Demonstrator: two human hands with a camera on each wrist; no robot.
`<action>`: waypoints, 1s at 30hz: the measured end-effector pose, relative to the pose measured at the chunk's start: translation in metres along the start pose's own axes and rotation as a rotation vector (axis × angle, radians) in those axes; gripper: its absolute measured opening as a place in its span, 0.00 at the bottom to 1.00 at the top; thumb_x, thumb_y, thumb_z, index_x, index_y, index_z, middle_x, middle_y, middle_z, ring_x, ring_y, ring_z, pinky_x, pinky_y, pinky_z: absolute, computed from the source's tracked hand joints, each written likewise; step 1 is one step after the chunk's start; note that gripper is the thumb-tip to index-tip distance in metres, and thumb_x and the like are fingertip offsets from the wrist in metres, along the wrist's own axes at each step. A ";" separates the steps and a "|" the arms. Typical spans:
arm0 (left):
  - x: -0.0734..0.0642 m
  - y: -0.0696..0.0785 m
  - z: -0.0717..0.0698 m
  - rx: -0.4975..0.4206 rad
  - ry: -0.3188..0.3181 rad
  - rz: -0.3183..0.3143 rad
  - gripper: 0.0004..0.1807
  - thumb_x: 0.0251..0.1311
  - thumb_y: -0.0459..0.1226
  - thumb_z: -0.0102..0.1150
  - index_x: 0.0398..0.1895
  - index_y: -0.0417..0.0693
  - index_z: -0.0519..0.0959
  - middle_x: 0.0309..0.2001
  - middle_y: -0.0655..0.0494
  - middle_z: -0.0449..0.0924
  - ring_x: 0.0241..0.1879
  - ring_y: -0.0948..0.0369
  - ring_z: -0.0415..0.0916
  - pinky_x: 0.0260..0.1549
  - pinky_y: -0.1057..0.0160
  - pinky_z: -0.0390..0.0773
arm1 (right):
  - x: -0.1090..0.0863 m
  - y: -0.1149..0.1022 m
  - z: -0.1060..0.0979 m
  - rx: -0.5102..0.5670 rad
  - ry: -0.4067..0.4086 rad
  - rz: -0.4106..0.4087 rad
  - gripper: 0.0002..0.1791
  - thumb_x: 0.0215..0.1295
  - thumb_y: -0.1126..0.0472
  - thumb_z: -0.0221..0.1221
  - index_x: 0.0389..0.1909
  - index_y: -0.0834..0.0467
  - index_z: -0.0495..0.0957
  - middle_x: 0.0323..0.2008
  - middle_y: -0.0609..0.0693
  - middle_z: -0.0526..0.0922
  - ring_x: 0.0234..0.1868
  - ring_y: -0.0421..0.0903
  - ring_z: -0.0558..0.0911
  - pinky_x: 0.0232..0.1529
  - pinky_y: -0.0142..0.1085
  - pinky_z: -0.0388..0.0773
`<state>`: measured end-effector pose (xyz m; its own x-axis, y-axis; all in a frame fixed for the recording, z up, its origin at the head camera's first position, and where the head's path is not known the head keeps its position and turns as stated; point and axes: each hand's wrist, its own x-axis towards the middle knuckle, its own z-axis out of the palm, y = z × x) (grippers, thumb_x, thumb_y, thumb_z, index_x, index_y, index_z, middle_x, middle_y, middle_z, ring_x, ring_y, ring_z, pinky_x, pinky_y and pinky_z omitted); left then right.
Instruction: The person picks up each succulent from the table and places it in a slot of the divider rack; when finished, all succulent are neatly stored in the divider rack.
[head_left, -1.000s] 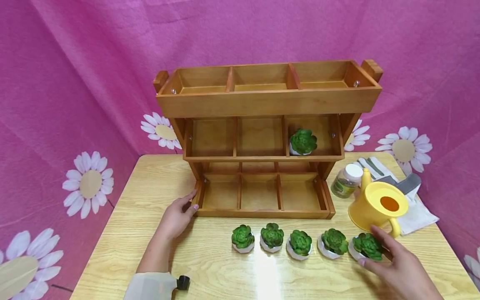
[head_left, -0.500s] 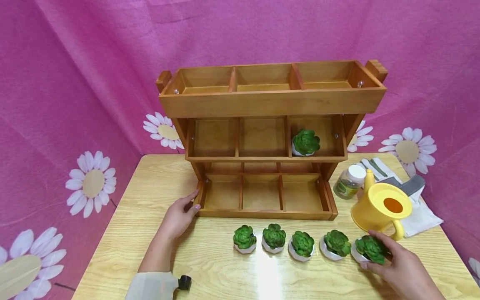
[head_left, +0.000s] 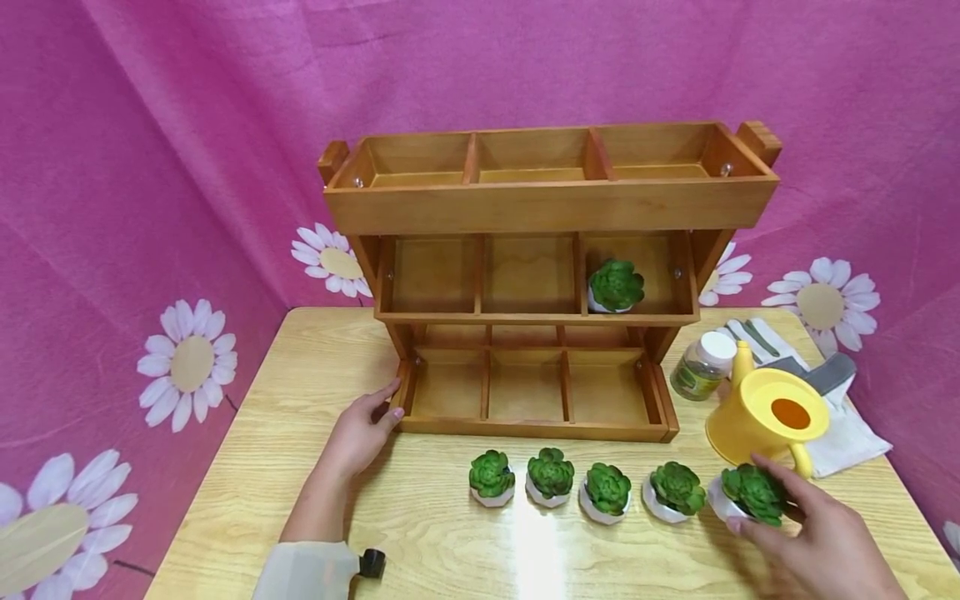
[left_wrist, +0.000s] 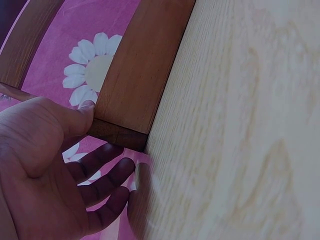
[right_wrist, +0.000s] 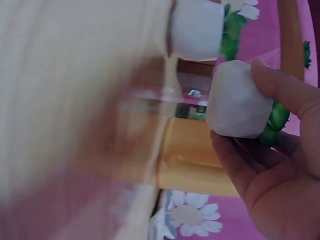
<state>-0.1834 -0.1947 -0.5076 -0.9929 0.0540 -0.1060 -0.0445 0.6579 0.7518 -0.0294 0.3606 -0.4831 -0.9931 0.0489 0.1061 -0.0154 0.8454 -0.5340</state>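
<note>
Right hand grip pinching green succulent in faceted white pot.

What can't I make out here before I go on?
- Jar label: head view, too small to read.
- Glove: head view, partly hidden behind the yellow watering can.
- Table: right wrist view, blurred.
- Held succulent pot: right wrist view, its leaves mostly hidden by the pot and right hand.
</note>
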 end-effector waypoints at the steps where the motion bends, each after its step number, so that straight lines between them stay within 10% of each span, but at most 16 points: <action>1: 0.000 0.000 0.000 -0.001 0.002 0.004 0.29 0.76 0.42 0.58 0.78 0.58 0.69 0.67 0.40 0.75 0.66 0.43 0.73 0.67 0.40 0.68 | 0.000 -0.002 -0.002 0.007 0.013 -0.015 0.49 0.48 0.47 0.82 0.70 0.60 0.73 0.53 0.71 0.83 0.47 0.67 0.84 0.35 0.21 0.68; 7: 0.000 0.001 -0.001 0.006 -0.001 0.007 0.29 0.76 0.42 0.58 0.78 0.58 0.68 0.67 0.39 0.75 0.67 0.44 0.73 0.68 0.40 0.67 | 0.006 -0.018 -0.009 0.023 0.048 -0.046 0.47 0.48 0.48 0.82 0.69 0.59 0.75 0.52 0.69 0.84 0.46 0.65 0.85 0.37 0.13 0.64; 20: -0.001 -0.003 0.004 -0.009 -0.007 0.001 0.29 0.76 0.42 0.58 0.78 0.56 0.69 0.66 0.40 0.75 0.67 0.44 0.73 0.68 0.41 0.67 | 0.025 -0.051 -0.006 0.119 0.164 -0.146 0.44 0.46 0.55 0.84 0.66 0.59 0.78 0.53 0.60 0.86 0.47 0.18 0.73 0.45 0.11 0.68; 24: -0.001 -0.003 0.005 0.004 0.000 0.002 0.29 0.76 0.42 0.58 0.78 0.56 0.69 0.63 0.40 0.77 0.65 0.44 0.74 0.67 0.40 0.68 | 0.034 -0.061 -0.003 0.142 0.165 -0.151 0.45 0.46 0.55 0.83 0.67 0.58 0.77 0.53 0.60 0.86 0.47 0.21 0.76 0.46 0.11 0.68; 30: 0.002 -0.003 0.001 0.019 0.000 0.018 0.29 0.76 0.42 0.58 0.78 0.56 0.68 0.60 0.39 0.78 0.64 0.44 0.74 0.66 0.40 0.69 | 0.049 -0.074 0.000 0.117 0.177 -0.177 0.45 0.45 0.53 0.84 0.67 0.58 0.78 0.50 0.61 0.87 0.44 0.55 0.87 0.44 0.13 0.68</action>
<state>-0.1846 -0.1954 -0.5106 -0.9935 0.0660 -0.0929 -0.0248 0.6707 0.7413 -0.0766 0.3005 -0.4383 -0.9384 0.0065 0.3455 -0.2103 0.7825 -0.5860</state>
